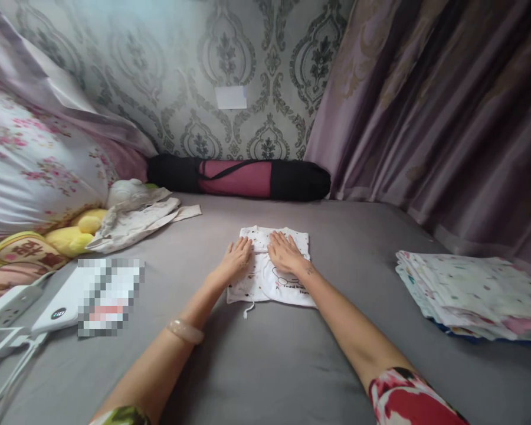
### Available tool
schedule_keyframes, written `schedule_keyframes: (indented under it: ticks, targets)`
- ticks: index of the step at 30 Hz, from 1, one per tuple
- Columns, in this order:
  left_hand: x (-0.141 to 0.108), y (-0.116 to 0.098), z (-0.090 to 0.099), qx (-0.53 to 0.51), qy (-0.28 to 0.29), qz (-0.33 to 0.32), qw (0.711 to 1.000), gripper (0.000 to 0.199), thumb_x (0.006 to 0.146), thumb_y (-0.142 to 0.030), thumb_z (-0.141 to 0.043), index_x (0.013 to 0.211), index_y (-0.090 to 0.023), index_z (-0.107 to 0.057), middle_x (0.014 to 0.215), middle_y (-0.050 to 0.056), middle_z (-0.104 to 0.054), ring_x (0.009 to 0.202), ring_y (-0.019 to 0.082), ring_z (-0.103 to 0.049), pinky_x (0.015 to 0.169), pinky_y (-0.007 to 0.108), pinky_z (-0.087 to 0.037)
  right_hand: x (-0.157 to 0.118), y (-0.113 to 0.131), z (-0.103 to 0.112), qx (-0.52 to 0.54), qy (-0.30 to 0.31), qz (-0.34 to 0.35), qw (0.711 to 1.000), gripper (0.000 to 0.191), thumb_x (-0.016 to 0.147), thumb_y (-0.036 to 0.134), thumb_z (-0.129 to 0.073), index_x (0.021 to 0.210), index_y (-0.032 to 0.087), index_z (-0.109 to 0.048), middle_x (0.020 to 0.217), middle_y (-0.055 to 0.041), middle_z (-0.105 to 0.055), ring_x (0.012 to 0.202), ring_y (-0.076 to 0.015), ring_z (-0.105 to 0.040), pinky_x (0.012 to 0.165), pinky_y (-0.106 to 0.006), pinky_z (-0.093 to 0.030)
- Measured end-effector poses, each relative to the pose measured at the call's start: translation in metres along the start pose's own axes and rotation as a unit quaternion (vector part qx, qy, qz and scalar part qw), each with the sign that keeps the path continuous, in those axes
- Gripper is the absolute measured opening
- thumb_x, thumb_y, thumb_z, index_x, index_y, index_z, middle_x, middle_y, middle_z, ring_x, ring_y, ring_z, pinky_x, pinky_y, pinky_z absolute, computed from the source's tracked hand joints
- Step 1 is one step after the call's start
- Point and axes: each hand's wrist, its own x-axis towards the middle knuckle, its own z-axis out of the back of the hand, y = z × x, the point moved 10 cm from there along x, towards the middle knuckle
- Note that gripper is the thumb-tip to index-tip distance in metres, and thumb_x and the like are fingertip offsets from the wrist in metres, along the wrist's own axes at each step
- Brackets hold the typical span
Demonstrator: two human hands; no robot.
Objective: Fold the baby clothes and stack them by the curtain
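A small white printed garment (265,289), folded into a rough rectangle, lies flat on the grey bed sheet (256,366). Dark specks, a line drawing and some lettering mark its front, and a short white tie hangs from its near edge. My left hand (239,255) rests palm down on its left side, fingers stretched out. Flat on the upper right part lies my right hand (285,251), with its fingers spread. Neither hand grips the cloth; both touch it from above.
Folded printed cloths (473,292) are stacked at right. At left are a white power bank (66,304), a power strip (15,307), cables, yellow plush toys (73,236) and a crumpled pale garment (137,221). A black and maroon bag (239,177) lies along the wall.
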Motion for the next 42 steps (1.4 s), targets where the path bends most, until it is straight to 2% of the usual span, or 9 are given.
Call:
schedule_keyframes:
  ticks: [3, 7, 14, 22, 30, 33, 36, 38, 42]
  targets:
    - [-0.021, 0.008, 0.001, -0.003, 0.003, -0.003, 1.0, 0.054, 0.098, -0.033, -0.023, 0.148, -0.013, -0.03, 0.156, 0.015, -0.027, 0.147, 0.024, -0.02, 0.118, 0.049, -0.02, 0.004, 0.011, 0.007, -0.011, -0.042, 0.028, 0.999, 0.062, 0.098, 0.035, -0.019, 0.152, 0.005, -0.023, 0.159, -0.0106, -0.018, 0.148, -0.0205, -0.009, 0.119, -0.04, -0.003]
    - [-0.038, 0.013, 0.002, -0.004, 0.005, -0.013, 1.0, 0.054, 0.099, -0.034, -0.023, 0.148, -0.013, -0.029, 0.156, 0.015, -0.028, 0.147, 0.023, -0.019, 0.118, 0.049, -0.018, 0.009, 0.02, -0.006, -0.001, -0.013, 0.027, 1.0, 0.063, 0.098, 0.036, -0.021, 0.151, 0.003, -0.025, 0.158, -0.0129, -0.022, 0.147, -0.0215, -0.016, 0.119, -0.039, -0.01]
    - [-0.042, 0.006, 0.006, -0.004, 0.02, -0.018, 1.0, 0.053, 0.099, -0.031, -0.021, 0.148, -0.011, -0.028, 0.157, 0.015, -0.026, 0.147, 0.025, -0.019, 0.118, 0.049, -0.018, 0.016, 0.032, -0.004, 0.001, -0.028, 0.044, 0.999, 0.06, 0.098, 0.035, -0.021, 0.15, 0.006, -0.029, 0.158, -0.0121, -0.022, 0.147, -0.0222, -0.017, 0.118, -0.039, -0.009]
    - [-0.028, -0.006, 0.003, 0.004, 0.003, -0.039, 0.999, 0.052, 0.099, -0.029, -0.022, 0.149, -0.015, -0.028, 0.156, 0.016, -0.029, 0.146, 0.025, -0.021, 0.117, 0.05, -0.021, 0.013, 0.026, -0.003, -0.006, -0.047, 0.043, 0.998, 0.06, 0.099, 0.036, -0.021, 0.151, 0.006, -0.027, 0.159, -0.0119, -0.021, 0.147, -0.0204, -0.014, 0.118, -0.038, -0.007]
    - [0.013, -0.012, 0.004, -0.002, -0.025, -0.021, 0.999, 0.053, 0.099, -0.034, -0.025, 0.148, -0.014, -0.029, 0.157, 0.015, -0.027, 0.146, 0.026, -0.02, 0.117, 0.049, -0.02, 0.009, 0.003, 0.0, -0.017, -0.069, -0.045, 0.996, 0.061, 0.098, 0.036, -0.022, 0.15, 0.003, -0.028, 0.158, -0.0158, -0.022, 0.147, -0.0242, -0.015, 0.118, -0.042, -0.004]
    - [0.024, -0.014, 0.003, 0.007, -0.019, -0.025, 0.999, 0.047, 0.099, -0.038, -0.027, 0.139, -0.018, -0.041, 0.151, 0.014, -0.038, 0.142, 0.027, -0.032, 0.114, 0.05, -0.026, 0.008, -0.011, 0.0, -0.016, -0.058, -0.071, 0.996, 0.062, 0.098, 0.035, -0.022, 0.15, 0.002, -0.027, 0.158, -0.0164, -0.02, 0.147, -0.025, -0.014, 0.118, -0.043, -0.006]
    - [0.031, -0.013, 0.012, 0.018, -0.061, -0.017, 0.998, 0.046, 0.1, -0.039, -0.021, 0.127, -0.017, -0.052, 0.139, 0.015, -0.053, 0.132, 0.025, -0.045, 0.111, 0.046, -0.031, 0.007, -0.023, 0.001, -0.009, -0.043, -0.083, 0.996, 0.062, 0.099, 0.036, -0.021, 0.15, 0.002, -0.027, 0.158, -0.0165, -0.021, 0.147, -0.0249, -0.014, 0.117, -0.042, -0.008]
    - [0.035, -0.009, 0.015, 0.023, -0.079, 0.004, 0.997, 0.047, 0.1, -0.039, -0.021, 0.129, -0.014, -0.049, 0.142, 0.016, -0.05, 0.135, 0.026, -0.042, 0.112, 0.045, -0.029, 0.006, -0.031, 0.003, -0.011, -0.046, -0.09, 0.995, 0.062, 0.099, 0.036, -0.02, 0.15, 0.002, -0.025, 0.158, -0.0169, -0.02, 0.147, -0.0253, -0.013, 0.117, -0.043, -0.008]
    - [0.041, -0.002, -0.001, 0.007, -0.038, 0.016, 0.999, 0.052, 0.099, -0.04, -0.026, 0.141, -0.01, -0.036, 0.154, 0.018, -0.031, 0.145, 0.03, -0.022, 0.116, 0.048, -0.02, 0.003, -0.05, 0.007, -0.02, -0.065, -0.124, 0.99, 0.061, 0.1, 0.037, -0.021, 0.15, 0.003, -0.026, 0.158, -0.0179, -0.019, 0.147, -0.0277, -0.014, 0.117, -0.047, -0.005]
